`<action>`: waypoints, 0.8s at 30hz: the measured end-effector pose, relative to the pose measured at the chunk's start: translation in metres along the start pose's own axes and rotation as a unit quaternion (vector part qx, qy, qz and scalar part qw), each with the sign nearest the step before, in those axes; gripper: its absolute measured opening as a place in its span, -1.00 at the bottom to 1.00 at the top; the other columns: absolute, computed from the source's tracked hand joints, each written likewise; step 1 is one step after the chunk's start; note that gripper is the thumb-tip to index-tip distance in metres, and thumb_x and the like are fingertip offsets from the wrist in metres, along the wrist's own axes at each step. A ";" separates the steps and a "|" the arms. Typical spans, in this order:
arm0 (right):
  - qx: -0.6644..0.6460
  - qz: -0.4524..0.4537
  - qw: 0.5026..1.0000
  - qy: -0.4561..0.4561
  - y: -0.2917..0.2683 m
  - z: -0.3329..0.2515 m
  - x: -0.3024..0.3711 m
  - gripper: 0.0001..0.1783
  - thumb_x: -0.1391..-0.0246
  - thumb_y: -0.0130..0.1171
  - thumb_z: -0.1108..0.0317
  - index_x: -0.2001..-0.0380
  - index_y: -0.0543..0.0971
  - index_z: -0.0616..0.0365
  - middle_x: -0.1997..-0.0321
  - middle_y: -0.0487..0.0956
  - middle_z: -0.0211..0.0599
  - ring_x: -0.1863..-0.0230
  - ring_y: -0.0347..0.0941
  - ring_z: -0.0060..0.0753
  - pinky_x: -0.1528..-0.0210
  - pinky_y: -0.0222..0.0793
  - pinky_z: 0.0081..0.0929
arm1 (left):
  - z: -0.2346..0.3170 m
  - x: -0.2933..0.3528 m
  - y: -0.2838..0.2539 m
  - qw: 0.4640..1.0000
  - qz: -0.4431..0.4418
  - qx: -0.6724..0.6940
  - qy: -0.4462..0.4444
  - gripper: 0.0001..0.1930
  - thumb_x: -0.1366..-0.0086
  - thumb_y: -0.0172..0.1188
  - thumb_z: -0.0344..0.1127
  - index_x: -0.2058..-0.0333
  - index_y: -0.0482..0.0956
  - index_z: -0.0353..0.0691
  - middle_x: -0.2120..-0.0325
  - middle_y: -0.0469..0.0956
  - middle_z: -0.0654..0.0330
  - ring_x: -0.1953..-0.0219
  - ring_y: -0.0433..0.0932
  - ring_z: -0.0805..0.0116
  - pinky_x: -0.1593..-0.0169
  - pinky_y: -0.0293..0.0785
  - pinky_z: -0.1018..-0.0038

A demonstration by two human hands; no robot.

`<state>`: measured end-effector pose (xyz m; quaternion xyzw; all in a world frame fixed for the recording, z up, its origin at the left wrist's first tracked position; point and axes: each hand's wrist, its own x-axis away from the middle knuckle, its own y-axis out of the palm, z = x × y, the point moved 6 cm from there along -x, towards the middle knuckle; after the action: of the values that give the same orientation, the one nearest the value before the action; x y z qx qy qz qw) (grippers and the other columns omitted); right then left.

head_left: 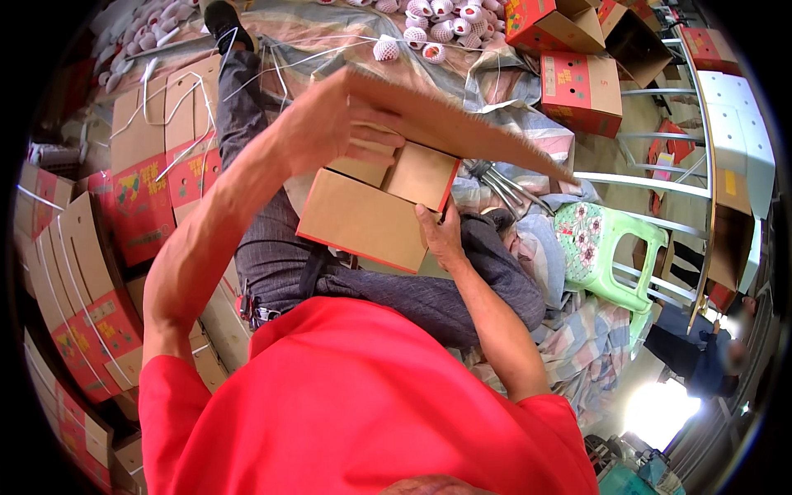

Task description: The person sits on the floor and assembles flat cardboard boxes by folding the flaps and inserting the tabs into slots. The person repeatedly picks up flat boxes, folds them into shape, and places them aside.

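Observation:
A brown cardboard box (371,218) with red edges rests at my lap, its smaller flaps folded inward. One long flap (445,115) with a ragged edge stands up along its far side. My left hand (351,128) reaches over the far left part, fingers stretched out flat against the inside of that flap and above the folded ones; its thumb is hidden. My right hand (443,238) grips the box's right edge, with the thumb on the folded cardboard and the fingers round the side.
Flattened red-and-brown cartons (169,157) and tied bundles (82,297) lie at my left. Fruits in foam nets (445,25) sit on a striped sheet ahead. To the right are a green stool (606,252), open boxes (582,91) and a metal-framed rack (643,183); a person (701,346) is farther off.

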<state>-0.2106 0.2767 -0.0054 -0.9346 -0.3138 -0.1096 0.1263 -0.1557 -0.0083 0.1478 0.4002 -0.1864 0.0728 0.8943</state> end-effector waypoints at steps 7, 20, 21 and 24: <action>0.052 -0.009 0.999 -0.006 -0.015 0.005 0.011 -0.22 -0.28 0.40 -0.07 -0.35 0.40 0.19 -0.26 0.51 -0.22 -0.31 0.40 -0.33 -0.33 0.35 -0.26 | -0.065 0.076 -0.020 0.994 0.094 0.042 -0.023 -0.36 -0.36 0.19 -0.39 -0.39 0.28 -0.24 -0.12 0.56 0.08 -0.10 0.66 0.22 -0.20 0.64 0.20; 0.209 -0.051 0.971 -0.103 -0.033 0.036 0.000 -0.29 -0.30 0.39 0.01 -0.34 0.43 0.17 -0.28 0.50 -0.24 -0.31 0.39 -0.35 -0.32 0.37 -0.25 | -0.064 0.041 -0.029 0.999 0.000 -0.023 -0.039 -0.35 -0.33 0.28 -0.49 -0.37 0.30 -0.28 -0.13 0.60 0.04 -0.09 0.68 0.20 -0.19 0.66 0.20; 0.219 -0.054 0.967 -0.117 -0.032 0.043 -0.001 -0.30 -0.30 0.39 0.02 -0.33 0.43 0.17 -0.28 0.50 -0.24 -0.31 0.39 -0.35 -0.32 0.37 -0.24 | -0.056 0.029 -0.030 0.999 0.000 -0.034 -0.021 -0.37 -0.34 0.28 -0.48 -0.37 0.32 -0.28 -0.12 0.61 0.06 -0.08 0.69 0.22 -0.18 0.66 0.22; 0.229 -0.056 0.961 -0.146 -0.032 0.063 -0.003 -0.31 -0.31 0.39 0.03 -0.33 0.43 0.16 -0.29 0.50 -0.24 -0.31 0.39 -0.35 -0.32 0.37 -0.24 | -0.044 -0.006 -0.047 0.991 -0.042 -0.114 0.056 -0.42 -0.40 0.29 -0.42 -0.35 0.36 -0.27 -0.15 0.60 0.10 -0.09 0.67 0.27 -0.18 0.65 0.27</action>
<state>-0.2246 0.3193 -0.0597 -0.8676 -0.3972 0.0963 0.2833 -0.1362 -0.0073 0.0863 0.2983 -0.1261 0.0359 0.9454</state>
